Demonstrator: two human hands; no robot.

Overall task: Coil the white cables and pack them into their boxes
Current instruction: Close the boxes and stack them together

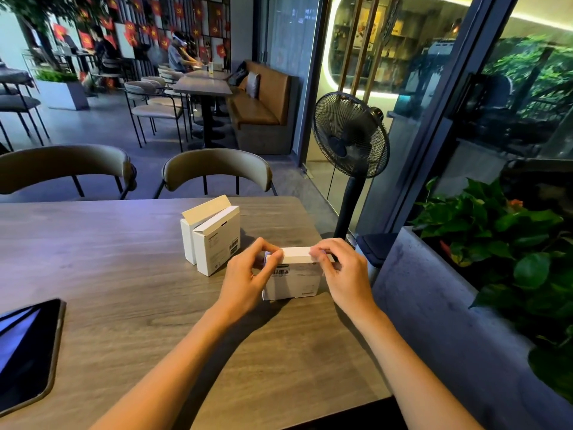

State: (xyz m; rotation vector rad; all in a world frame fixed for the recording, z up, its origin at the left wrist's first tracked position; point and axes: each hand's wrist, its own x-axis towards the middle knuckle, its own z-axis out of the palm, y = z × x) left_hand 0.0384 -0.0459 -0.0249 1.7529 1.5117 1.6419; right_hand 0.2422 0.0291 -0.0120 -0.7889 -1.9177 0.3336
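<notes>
A small white box [293,282] with a barcode stands upright on the wooden table [124,274] near its right edge. My left hand [248,274] pinches the box's top left corner. My right hand [338,271] pinches the top right corner, fingers curled over the lid flap. Two more white boxes [214,240] stand side by side just behind and to the left, the rear one with its flap up. No white cable shows anywhere in view.
A dark tablet [28,349] lies at the table's left front. Two chairs [217,172] stand at the far side. A black standing fan [352,138] and a concrete planter with green plants [496,243] are to the right of the table.
</notes>
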